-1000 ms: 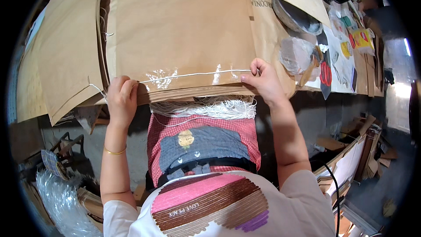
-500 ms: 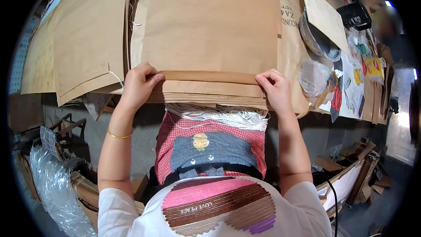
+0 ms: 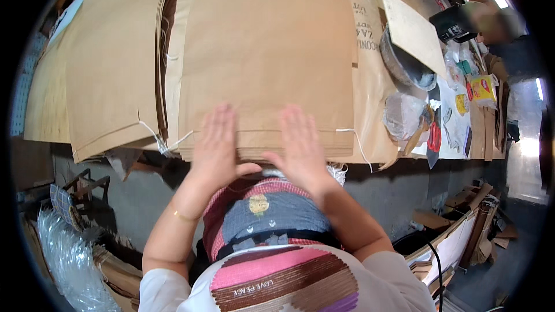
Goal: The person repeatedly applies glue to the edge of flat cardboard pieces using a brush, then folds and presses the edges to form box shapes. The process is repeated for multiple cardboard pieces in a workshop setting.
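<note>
A large brown paper bag [image 3: 266,52] lies on top of a stack in front of me, its near edge folded over. My left hand [image 3: 215,147] rests flat on the left part of the fold, fingers stretched forward and thumb pointing inward. Beside it my right hand [image 3: 302,150] lies the same way, fingers straight and a little blurred. Neither hand grips anything. A white string [image 3: 359,145] comes out at the fold's right end, and a white string end also shows at its left. Below the table edge, a bundle of white strings [image 3: 339,174] lies on my lap, mostly hidden by my hands.
Another stack of brown paper [image 3: 110,63] lies to the left. On the right stand a bowl [image 3: 404,60] partly covered by a pale board [image 3: 411,29], a plastic-wrapped lump [image 3: 402,117], red-handled scissors [image 3: 433,138] and a yellow packet [image 3: 483,89]. Clear plastic strips [image 3: 69,254] hang at lower left.
Both hands have let go of the near edge's two ends and come together flat near its middle. The edge is now folded down, with white string showing at both ends.
</note>
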Available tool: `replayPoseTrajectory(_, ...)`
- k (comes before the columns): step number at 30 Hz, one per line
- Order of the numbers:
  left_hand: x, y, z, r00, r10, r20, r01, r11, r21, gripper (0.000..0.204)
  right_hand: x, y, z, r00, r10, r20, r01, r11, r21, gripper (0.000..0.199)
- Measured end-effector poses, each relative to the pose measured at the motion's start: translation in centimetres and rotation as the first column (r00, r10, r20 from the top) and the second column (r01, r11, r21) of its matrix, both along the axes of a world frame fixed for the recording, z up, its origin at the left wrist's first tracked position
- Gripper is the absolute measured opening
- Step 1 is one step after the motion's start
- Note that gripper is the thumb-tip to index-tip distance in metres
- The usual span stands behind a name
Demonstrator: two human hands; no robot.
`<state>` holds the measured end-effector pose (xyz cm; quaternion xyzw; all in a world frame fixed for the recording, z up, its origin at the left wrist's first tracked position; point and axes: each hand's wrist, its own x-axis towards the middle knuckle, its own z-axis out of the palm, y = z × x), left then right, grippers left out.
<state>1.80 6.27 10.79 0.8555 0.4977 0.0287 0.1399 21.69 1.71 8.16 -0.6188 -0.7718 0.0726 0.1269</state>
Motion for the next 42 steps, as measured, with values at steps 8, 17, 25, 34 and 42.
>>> replayPoseTrajectory(8, -5.2, 0.8, -2.4, 0.980, 0.187, 0.068, -0.195, 0.972, 0.134, 0.087, 9.0, -1.2, -1.4, 0.853, -0.513, -0.095, 0.519, 0.852, 0.066, 0.064)
replayPoseTrajectory(17, -5.9, 1.4, -2.7, 0.868, 0.286, 0.407, -0.335, 0.941, 0.053, 0.069, 10.5, -1.2, -1.4, 0.460, -0.358, -0.813, 0.425, 0.892, -0.153, 0.037)
replayPoseTrajectory(25, -6.5, -1.1, -0.7, 0.386, 0.659, 0.645, -0.301, 0.751, -0.588, 0.021, 12.9, -3.0, 3.1, 0.715, -0.436, -0.546, 0.375, 0.899, -0.226, 0.039)
replayPoseTrajectory(34, -25.4, 0.5, -0.6, 0.467, 0.466, 0.751, -0.820, 0.546, 0.172, 0.024, -5.7, 7.9, 0.4, 0.500, -0.107, -0.859, -0.047, 0.987, -0.151, 0.039)
replayPoseTrajectory(42, -44.5, 9.6, 0.2, 0.312, 0.725, 0.614, -0.924, 0.383, 0.017, 0.029, -21.9, 15.2, 0.5, 0.369, -0.304, -0.878, -0.354, 0.828, -0.435, 0.044)
